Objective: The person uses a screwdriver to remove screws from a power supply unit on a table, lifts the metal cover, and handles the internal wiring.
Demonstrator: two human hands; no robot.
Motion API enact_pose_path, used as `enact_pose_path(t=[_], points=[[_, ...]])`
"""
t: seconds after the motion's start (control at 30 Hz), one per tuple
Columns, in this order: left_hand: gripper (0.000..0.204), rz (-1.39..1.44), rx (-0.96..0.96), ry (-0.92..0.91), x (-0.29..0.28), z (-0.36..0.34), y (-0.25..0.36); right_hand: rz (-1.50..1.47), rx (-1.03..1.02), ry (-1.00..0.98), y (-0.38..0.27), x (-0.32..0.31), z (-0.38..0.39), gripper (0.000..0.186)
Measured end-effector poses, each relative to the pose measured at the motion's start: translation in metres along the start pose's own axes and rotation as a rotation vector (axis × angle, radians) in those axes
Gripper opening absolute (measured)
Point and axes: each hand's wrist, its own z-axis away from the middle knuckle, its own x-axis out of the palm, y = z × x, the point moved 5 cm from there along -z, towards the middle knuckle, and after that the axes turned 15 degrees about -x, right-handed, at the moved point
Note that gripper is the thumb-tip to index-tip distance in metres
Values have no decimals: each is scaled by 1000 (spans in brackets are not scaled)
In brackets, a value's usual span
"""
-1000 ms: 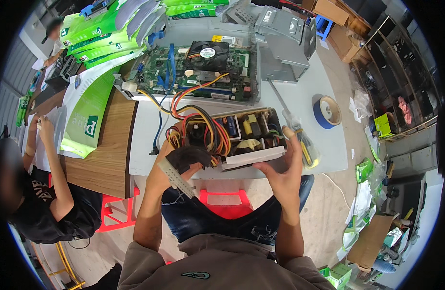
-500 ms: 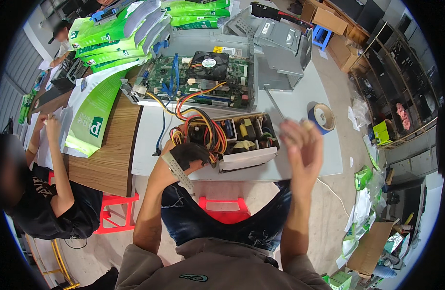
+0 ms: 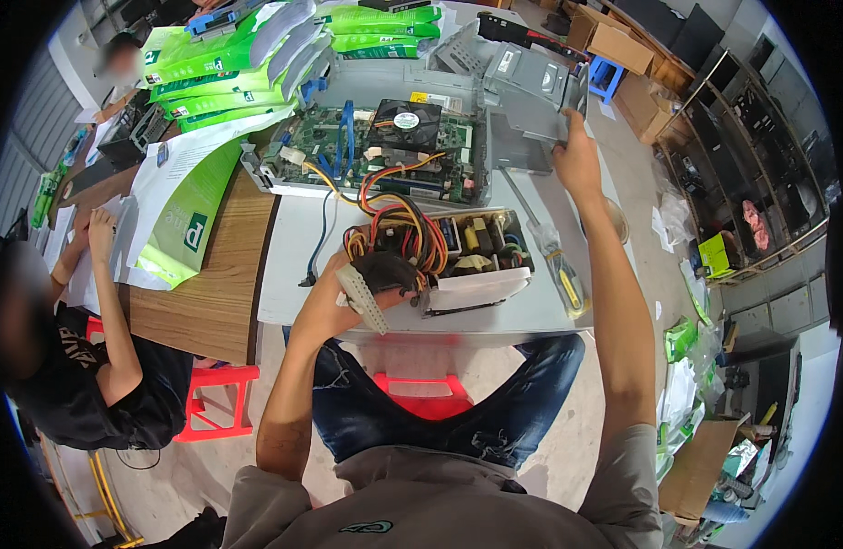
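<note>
Sitting at a pale grey table (image 3: 293,247), a person works w/ both bare hands on opened computer parts. Left hand (image 3: 335,297) is closed around a white multi-pin connector (image 3: 364,299) and the dark sleeved end of a cable bundle, at the table's near edge. From there a bunch of red, yellow, orange and black wires (image 3: 399,229) runs into an open power supply unit (image 3: 472,256), which lies just beside that hand w/ its circuit parts exposed. Right hand (image 3: 577,160) is stretched far forward, fingers gripping the edge of a grey metal drive cage (image 3: 527,87) at the table's far side. Between the two hands sits an open computer chassis w/ a green motherboard (image 3: 348,146) and a black cooling fan (image 3: 408,123). A yellow-handled screwdriver (image 3: 554,256) lies on the table right of the power supply. Stacked green-and-white boxes (image 3: 220,55) fill the far left; a wooden table (image 3: 211,284) adjoins on the left, where another seated person (image 3: 83,366) leans over papers. A red stool (image 3: 431,398) shows below.
</note>
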Motion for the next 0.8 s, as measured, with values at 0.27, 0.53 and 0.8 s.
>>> enact_pose_path(t=[0.27,0.53,0.8], points=[[35,-61,30,-25,2,-1,5,92,-93,174,-2,-46,-3,55],[41,3,-115,-127,1,0,13,86,-274,573,-36,-107,28,54],[64,82,-19,-152,-1,2,-4,-361,-6,683,-71,-134,136,47]])
